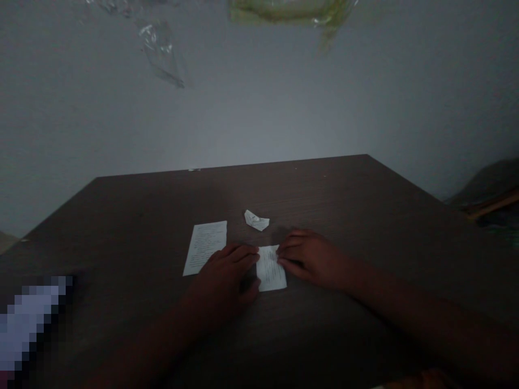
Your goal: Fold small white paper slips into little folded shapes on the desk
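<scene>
A small white printed paper (272, 269) lies on the dark wooden table (344, 194), between my two hands. My left hand (227, 275) rests on its left edge, fingers stretched flat and pressing down. On the paper's right edge my right hand (310, 256) holds its fingers together. A larger printed sheet (206, 246) lies flat just left of my left hand. A small folded or crumpled paper piece (256, 220) sits a little beyond the hands.
A grey wall (259, 108) stands right behind the table's far edge, with clear plastic (162, 51) and a greenish bag (287, 11) stuck high on it. A blurred-out object (28, 319) lies at the near left. Dark items (490, 200) sit off the right side.
</scene>
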Demonstrator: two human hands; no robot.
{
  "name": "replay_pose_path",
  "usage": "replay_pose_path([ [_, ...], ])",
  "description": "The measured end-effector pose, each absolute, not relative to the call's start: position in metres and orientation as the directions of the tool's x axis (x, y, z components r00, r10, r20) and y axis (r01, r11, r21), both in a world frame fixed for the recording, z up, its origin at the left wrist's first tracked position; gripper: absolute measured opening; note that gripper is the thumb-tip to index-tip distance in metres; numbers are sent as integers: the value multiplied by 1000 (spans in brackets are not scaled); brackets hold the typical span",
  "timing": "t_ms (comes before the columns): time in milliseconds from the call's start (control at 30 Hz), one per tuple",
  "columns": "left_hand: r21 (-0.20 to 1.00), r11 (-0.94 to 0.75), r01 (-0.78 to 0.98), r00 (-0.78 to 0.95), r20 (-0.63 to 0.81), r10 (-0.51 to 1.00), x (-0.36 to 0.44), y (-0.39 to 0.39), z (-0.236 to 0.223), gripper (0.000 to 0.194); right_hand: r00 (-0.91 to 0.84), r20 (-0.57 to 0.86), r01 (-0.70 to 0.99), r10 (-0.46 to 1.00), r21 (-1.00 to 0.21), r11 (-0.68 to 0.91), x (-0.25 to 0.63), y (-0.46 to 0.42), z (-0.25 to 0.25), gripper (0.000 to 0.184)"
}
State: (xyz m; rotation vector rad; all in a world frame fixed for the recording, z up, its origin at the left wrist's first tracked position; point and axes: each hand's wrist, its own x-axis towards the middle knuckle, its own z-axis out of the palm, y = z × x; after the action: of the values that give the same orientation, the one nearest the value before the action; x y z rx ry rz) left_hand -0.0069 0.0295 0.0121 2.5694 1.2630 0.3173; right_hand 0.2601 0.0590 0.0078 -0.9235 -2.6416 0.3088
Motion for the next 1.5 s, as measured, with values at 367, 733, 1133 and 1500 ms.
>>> replay_pose_path([
  [367,360,-592,721,600,103,793,-5,32,13,41,-726,124,616,677,-319,720,260,58,7,33],
  [733,359,-592,722,607,83,790,-9,36,12,36,-747,77,619,660,-281,734,261,52,13,42],
  [1133,327,-583,744,602,53,797,-8,36,11,44,-704,230,599,672,-317,736,261,74,-4,15],
  [1500,328,-574,751,594,45,803,-6,35,12,43,-726,146,606,672,-326,726,265,73,9,29],
])
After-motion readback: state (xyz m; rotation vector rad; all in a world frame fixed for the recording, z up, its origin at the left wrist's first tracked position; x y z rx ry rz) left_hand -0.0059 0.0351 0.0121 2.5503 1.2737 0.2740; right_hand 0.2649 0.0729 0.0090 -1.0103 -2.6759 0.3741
